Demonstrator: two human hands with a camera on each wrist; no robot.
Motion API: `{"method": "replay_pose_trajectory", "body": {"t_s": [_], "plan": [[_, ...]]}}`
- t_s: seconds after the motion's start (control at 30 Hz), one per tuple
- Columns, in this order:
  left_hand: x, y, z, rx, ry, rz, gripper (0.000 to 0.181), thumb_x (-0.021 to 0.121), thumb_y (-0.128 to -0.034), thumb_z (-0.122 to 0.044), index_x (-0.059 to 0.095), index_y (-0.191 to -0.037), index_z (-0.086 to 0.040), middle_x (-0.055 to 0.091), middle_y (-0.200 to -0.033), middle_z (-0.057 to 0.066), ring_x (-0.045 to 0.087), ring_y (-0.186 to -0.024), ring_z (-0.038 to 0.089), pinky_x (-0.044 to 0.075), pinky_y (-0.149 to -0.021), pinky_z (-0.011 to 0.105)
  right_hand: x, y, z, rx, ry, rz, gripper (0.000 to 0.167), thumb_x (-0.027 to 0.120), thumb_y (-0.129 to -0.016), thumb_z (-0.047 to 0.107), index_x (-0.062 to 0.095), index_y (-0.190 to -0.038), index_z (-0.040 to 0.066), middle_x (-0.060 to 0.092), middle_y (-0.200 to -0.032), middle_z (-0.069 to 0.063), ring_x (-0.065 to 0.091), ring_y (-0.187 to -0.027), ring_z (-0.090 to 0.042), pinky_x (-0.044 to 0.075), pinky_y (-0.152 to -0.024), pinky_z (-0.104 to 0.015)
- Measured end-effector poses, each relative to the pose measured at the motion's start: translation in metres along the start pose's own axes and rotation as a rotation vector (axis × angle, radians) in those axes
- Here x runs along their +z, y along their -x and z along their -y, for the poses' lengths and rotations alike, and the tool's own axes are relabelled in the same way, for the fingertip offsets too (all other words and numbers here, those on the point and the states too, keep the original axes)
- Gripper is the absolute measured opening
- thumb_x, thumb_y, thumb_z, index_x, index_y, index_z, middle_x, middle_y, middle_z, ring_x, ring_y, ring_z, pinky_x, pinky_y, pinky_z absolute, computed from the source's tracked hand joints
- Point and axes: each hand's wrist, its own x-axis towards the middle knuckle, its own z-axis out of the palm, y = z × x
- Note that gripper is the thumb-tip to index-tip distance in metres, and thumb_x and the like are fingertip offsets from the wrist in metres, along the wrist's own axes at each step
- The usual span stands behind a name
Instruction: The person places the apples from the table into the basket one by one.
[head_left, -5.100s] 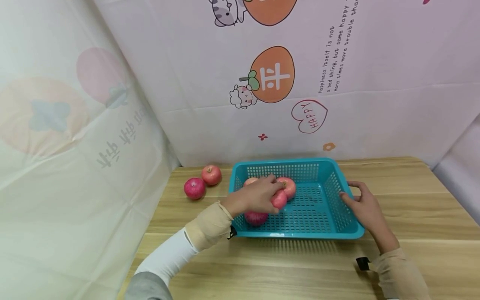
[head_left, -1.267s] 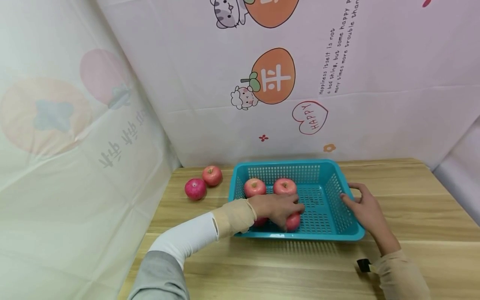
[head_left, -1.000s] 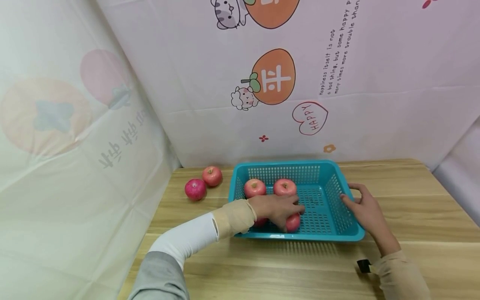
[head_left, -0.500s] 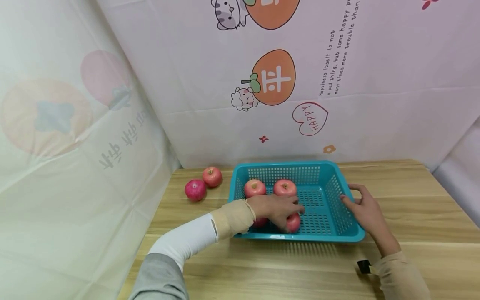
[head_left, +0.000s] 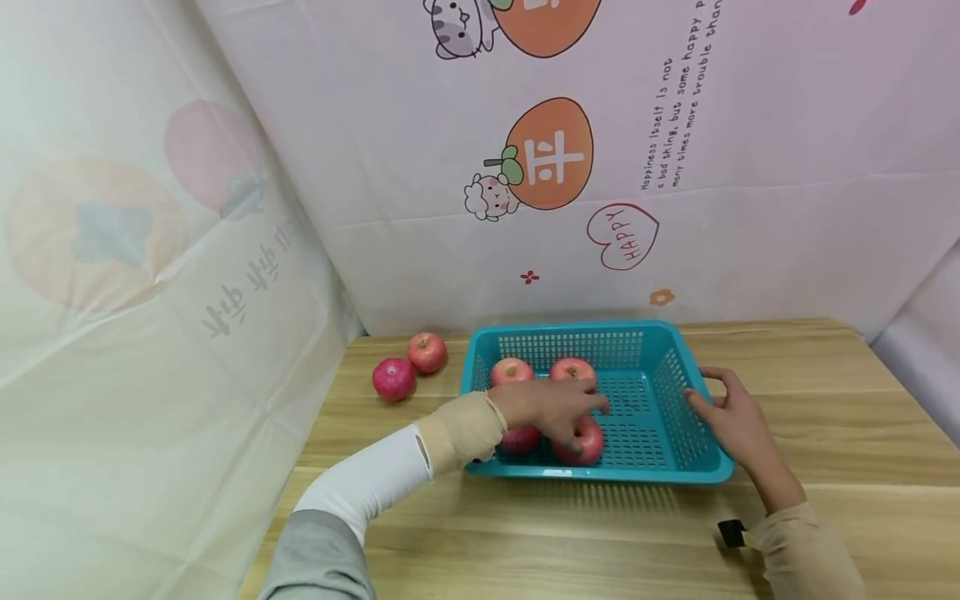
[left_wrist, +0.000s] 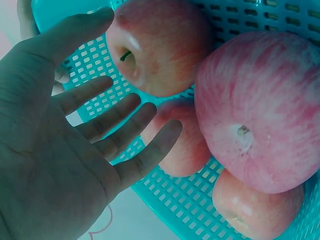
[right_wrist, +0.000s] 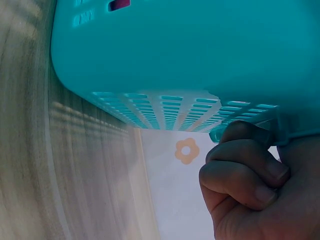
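Observation:
A teal plastic basket (head_left: 600,474) holds several apples toward its left side. My left hand (head_left: 551,406) hovers over them with fingers spread, palm down. Just below it sits the front right apple (head_left: 581,442); beside that lies a darker red apple (head_left: 519,439). Behind are a back left apple (head_left: 512,370) and a back right apple (head_left: 572,368), partly covered by the hand. The left wrist view shows bare space between the left fingers (left_wrist: 120,120) and the apples; the thumb tip appears close to one apple (left_wrist: 165,55). My right hand (head_left: 731,417) grips the basket's right rim, fingers curled outside.
On the wooden table (head_left: 540,542), left of the basket, lie a red apple (head_left: 427,352) and a magenta-red round fruit (head_left: 393,379), side by side. A printed cloth (head_left: 420,192) hangs behind the table, and another cloth (head_left: 180,375) along its left.
My left hand carried an apple within the basket, set it down at the front, and has now let go, rising slightly with fingers spread. My right hand keeps its grip on the rim.

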Motion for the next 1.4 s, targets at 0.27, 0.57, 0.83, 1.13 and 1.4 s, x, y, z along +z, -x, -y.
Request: {"method": "replay_pose_trajectory", "body": {"t_s": [0.27,0.57,0.83,1.13,1.4], "plan": [[-0.012,0.01,0.006,-0.01,0.031,-0.043,0.067,0.075,-0.0985,-0.044,0.049,-0.157,-0.023,0.046,-0.157,0.002,0.053,-0.125,0.012,0.054,-0.093,0.027,0.001,0.001,0.0,-0.014,-0.007,0.005,0.076,0.051,-0.111,0.043,0.025,-0.161,-0.009,0.058,-0.132,-0.048,0.076,-0.1,-0.046,0.066,-0.066,-0.045],[-0.017,0.022,0.02,-0.006,0.073,-0.103,0.063,0.078,-0.0967,-0.045,0.054,-0.15,-0.021,0.05,-0.154,-0.001,0.053,-0.131,0.01,0.049,-0.11,0.024,0.0,-0.001,0.001,-0.018,-0.007,0.013,0.075,0.051,-0.112,0.041,0.024,-0.161,-0.009,0.059,-0.131,-0.048,0.077,-0.097,-0.043,0.066,-0.065,-0.044],[-0.022,0.033,0.024,-0.074,0.095,-0.122,0.067,0.077,-0.0974,-0.042,0.051,-0.155,-0.019,0.051,-0.155,0.001,0.056,-0.131,0.013,0.051,-0.111,0.031,-0.001,0.0,0.004,-0.01,0.021,0.005,0.074,0.051,-0.112,0.04,0.025,-0.16,-0.009,0.06,-0.13,-0.047,0.076,-0.1,-0.044,0.065,-0.067,-0.043],[-0.028,0.045,0.031,-0.132,0.122,-0.15,0.062,0.075,-0.0988,-0.041,0.053,-0.153,-0.021,0.05,-0.156,0.002,0.056,-0.133,0.015,0.053,-0.109,0.036,-0.002,-0.002,0.005,-0.01,0.024,0.002,0.074,0.051,-0.112,0.04,0.026,-0.16,-0.01,0.059,-0.131,-0.048,0.076,-0.101,-0.046,0.065,-0.067,-0.043],[-0.032,0.055,0.034,-0.157,0.109,-0.167,0.063,0.074,-0.0994,-0.04,0.052,-0.155,-0.02,0.05,-0.156,0.002,0.058,-0.131,0.016,0.054,-0.109,0.038,-0.003,-0.002,0.003,-0.004,0.026,0.012,0.074,0.05,-0.112,0.04,0.025,-0.16,-0.01,0.058,-0.133,-0.048,0.076,-0.101,-0.045,0.065,-0.066,-0.04]]}}
